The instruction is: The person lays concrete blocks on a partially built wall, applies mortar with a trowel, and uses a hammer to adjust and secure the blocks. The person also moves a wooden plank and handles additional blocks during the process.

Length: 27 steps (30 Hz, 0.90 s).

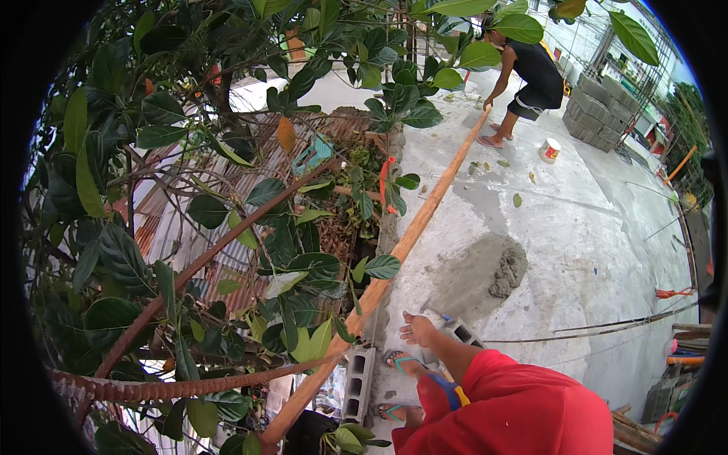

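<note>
My right hand (pixel 417 330) is held out over the grey concrete, fingers spread, near a hollow block (pixel 460 334). My left hand is not visible. My sandalled feet (pixel 402 361) stand below it, by another hollow block (pixel 358 385) at the roof edge; my red clothing (pixel 523 406) fills the lower right. A long wooden pole (pixel 409 243) runs diagonally along the edge from the bottom to another person (pixel 535 80), who bends at the upper right with a hand on its far end. A patch of wet mortar (pixel 506 271) lies beyond my hand.
Leafy branches (pixel 121 258) and rusty rebar (pixel 212 262) cross the left side over a corrugated roof (pixel 159 227) below the edge. A white bucket (pixel 549 151), stacked blocks (pixel 595 112), loose steel rods (pixel 599 324) and piled materials (pixel 679 371) are on the right.
</note>
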{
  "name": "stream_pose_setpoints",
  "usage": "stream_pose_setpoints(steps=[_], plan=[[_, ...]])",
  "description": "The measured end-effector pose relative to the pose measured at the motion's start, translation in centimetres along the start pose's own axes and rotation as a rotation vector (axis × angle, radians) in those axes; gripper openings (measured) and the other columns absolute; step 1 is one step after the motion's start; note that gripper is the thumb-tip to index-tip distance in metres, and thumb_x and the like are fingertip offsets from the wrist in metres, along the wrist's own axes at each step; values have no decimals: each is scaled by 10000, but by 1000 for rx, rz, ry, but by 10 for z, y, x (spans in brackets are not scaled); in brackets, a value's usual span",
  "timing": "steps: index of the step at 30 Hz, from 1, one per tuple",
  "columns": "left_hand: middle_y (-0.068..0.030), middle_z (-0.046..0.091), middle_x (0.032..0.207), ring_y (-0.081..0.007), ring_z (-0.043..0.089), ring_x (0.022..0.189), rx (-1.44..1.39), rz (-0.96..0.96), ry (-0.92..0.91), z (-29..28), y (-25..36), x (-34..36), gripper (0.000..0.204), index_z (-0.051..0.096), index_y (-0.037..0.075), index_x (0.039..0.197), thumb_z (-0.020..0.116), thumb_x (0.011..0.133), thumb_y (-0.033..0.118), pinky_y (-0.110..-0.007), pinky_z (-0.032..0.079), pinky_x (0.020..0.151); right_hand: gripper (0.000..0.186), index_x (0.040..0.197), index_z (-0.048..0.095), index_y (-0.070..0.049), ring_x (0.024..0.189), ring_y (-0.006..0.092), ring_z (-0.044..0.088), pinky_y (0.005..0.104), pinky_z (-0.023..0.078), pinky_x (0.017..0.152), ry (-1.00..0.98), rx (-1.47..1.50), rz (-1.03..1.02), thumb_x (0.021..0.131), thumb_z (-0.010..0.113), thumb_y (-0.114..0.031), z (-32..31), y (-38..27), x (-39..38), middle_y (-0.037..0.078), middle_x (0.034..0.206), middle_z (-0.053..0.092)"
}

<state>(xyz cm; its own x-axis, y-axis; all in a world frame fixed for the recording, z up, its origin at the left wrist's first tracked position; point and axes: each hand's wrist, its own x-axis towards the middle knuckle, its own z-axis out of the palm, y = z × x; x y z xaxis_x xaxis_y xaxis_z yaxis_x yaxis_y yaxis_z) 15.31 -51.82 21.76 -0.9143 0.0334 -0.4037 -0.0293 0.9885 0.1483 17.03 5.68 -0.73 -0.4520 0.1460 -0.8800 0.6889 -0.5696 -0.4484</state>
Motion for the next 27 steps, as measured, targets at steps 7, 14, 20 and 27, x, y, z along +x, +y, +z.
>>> stream_pose_setpoints(steps=[7, 14, 20, 27], plan=[[-230, 717, 772, -392, 722, 750, -13, -21, -7, 5, -13, -12, 358, 767, 28, 875, 783, 713, 346, -496, 568, 680, 863, 1578, 360, -89, 1158, 359, 627, 554, 485, 1050, -19, 143, -82, 986, 566, -681, 82, -46, 34, 177, 1333, 593], [-231, 716, 766, -391, 722, 744, -9, -24, -10, 7, -17, -10, 353, 767, 24, 870, 783, 717, 342, -498, 566, 673, 669, 1427, 499, -53, 1217, 380, 627, 644, 479, 1069, -90, 355, -141, 974, 717, -494, 123, -71, 16, 150, 1354, 595], [-231, 716, 761, -390, 721, 738, 17, -30, -3, -8, -22, -17, 349, 766, 21, 867, 783, 720, 338, -499, 564, 667, 527, 1356, 547, -75, 1241, 378, 622, 644, 462, 1077, -227, 338, -184, 1002, 694, -436, 133, -68, -9, 142, 1321, 630], [-232, 715, 756, -389, 721, 732, 55, -65, 26, -27, -56, -52, 345, 766, 17, 863, 784, 724, 333, -500, 562, 659, 638, 1429, 538, -104, 1227, 384, 619, 635, 440, 1084, -385, 165, -155, 995, 635, -562, 156, -59, -45, 165, 1404, 615]])
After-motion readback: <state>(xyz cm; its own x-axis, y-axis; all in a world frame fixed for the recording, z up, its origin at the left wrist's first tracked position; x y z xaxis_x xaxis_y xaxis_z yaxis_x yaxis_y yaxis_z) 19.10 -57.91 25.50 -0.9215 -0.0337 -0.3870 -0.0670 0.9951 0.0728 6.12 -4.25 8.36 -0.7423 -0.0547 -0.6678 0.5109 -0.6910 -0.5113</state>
